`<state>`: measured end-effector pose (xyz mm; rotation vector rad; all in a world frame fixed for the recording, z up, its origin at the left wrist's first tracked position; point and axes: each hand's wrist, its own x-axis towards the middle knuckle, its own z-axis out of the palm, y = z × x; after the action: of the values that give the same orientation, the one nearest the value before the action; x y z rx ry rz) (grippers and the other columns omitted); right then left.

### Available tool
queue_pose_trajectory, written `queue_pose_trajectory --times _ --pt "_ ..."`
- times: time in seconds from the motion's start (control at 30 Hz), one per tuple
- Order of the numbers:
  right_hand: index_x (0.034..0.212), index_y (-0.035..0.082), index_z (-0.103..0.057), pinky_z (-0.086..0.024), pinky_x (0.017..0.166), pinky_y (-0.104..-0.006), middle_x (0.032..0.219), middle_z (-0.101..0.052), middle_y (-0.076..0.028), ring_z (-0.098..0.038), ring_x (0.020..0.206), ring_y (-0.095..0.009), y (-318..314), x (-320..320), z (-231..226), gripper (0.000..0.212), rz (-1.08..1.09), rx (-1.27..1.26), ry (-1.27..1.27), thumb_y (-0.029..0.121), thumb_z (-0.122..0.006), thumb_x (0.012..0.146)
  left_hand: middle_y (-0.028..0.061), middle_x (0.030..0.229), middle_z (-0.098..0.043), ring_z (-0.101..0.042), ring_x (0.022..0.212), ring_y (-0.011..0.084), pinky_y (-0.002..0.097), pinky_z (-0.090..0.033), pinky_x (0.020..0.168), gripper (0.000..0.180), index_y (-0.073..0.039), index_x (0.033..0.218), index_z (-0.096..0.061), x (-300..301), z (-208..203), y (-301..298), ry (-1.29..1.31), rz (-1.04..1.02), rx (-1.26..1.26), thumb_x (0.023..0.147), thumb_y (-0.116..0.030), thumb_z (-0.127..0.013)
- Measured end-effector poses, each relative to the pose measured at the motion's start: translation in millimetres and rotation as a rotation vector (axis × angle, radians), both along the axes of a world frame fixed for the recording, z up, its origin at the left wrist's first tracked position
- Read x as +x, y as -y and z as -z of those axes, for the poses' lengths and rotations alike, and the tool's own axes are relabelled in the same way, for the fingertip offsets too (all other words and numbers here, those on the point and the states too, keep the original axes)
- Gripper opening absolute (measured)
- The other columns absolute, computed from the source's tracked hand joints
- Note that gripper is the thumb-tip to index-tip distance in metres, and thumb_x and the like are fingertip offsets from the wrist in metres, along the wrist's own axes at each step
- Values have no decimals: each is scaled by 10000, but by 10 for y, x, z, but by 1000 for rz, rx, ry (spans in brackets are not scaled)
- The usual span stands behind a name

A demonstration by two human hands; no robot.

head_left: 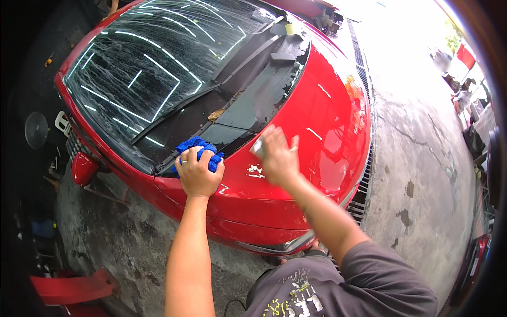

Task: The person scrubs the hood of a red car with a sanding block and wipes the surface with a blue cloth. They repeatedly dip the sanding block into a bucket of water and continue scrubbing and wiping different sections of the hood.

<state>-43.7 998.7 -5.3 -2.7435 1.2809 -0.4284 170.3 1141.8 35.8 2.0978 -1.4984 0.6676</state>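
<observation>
My left hand (199, 177) is closed around a crumpled blue cloth (191, 143). It rests at the near rear corner of a red car's hood (327, 164), beside the base of the windshield (142, 74). Farther right, my right hand (281, 158) is over the hood near its edge with the dark cowl panel (259, 103). That hand is smeared by motion. A small pale thing (257, 148), too blurred to name, shows under its fingers. White flecks and glossy reflections mark the red paint between and around my hands.
Wiper arms (177, 112) lie across the streaked glass. A dry brown leaf (215, 114) and a yellowish block (289, 29) sit on the cowl. The side mirror (84, 168) juts out left. A drain grate (360, 198) runs along the concrete floor. A loose red panel (79, 288) is lower left.
</observation>
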Motion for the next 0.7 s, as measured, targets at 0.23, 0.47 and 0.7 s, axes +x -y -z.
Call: queue_pose_trajectory --times 0.23,0.47,0.7 --pt "1744 1 -325 -129 1326 -807 1835 -305 -267 -289 1717 -451 -950 249 224 809 -239 86 203 192 -591 1004 43 1203 -680 -636 1211 330 558 -476 1106 252 -213 991 -749 -47 -50 29 10 4 2 842 -367 -883" --pt "1660 -41 -393 -224 1259 -860 1797 -349 -311 -329 1689 -474 690 -64 84 668 120 39 229 342 -545 1135 43 1212 -691 -644 1190 327 576 -477 1120 265 -205 990 -748 -101 -44 100 33 23 -17 834 -378 -874" --pt "1730 41 -360 -206 1331 -759 1838 -339 -226 -310 1719 -410 -270 -77 133 751 -168 17 55 371 -605 1101 52 1240 -682 -634 1208 338 589 -477 1123 284 -207 1028 -744 -40 -61 -19 40 6 29 845 -380 -875"
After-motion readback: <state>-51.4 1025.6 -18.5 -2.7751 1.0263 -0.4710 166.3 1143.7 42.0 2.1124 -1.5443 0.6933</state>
